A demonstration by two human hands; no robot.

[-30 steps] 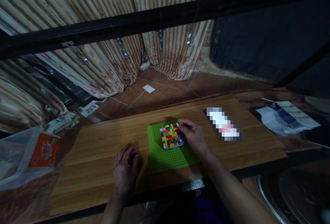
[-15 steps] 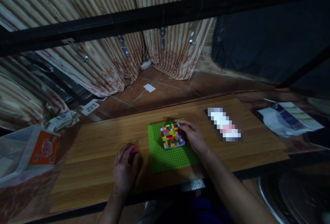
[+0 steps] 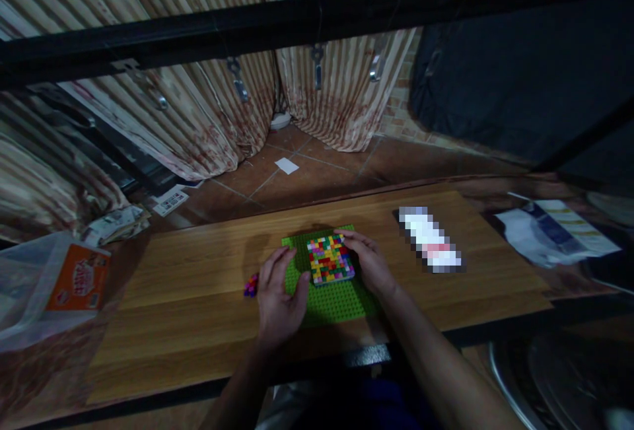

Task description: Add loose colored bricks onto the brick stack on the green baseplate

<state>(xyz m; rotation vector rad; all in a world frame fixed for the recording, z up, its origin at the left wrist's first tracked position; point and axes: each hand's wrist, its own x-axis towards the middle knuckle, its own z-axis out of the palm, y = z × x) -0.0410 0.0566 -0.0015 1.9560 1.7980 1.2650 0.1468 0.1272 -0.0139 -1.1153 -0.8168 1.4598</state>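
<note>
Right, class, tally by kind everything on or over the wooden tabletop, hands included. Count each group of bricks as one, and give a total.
Hands: 2 (left hand, right hand)
Green baseplate: 1
Multicoloured brick block: 1
Small brick cluster: 1
Pixelated item: 1
Total: 6

I watch through one head-worn camera, looking forward and down from the six o'clock side of the wooden tabletop (image 3: pixel 188 324). It stands back enough to frame the tabletop's full width, with the green studded baseplate (image 3: pixel 337 306) toward six and striped curtains (image 3: pixel 339 106) farther off toward twelve.
</note>
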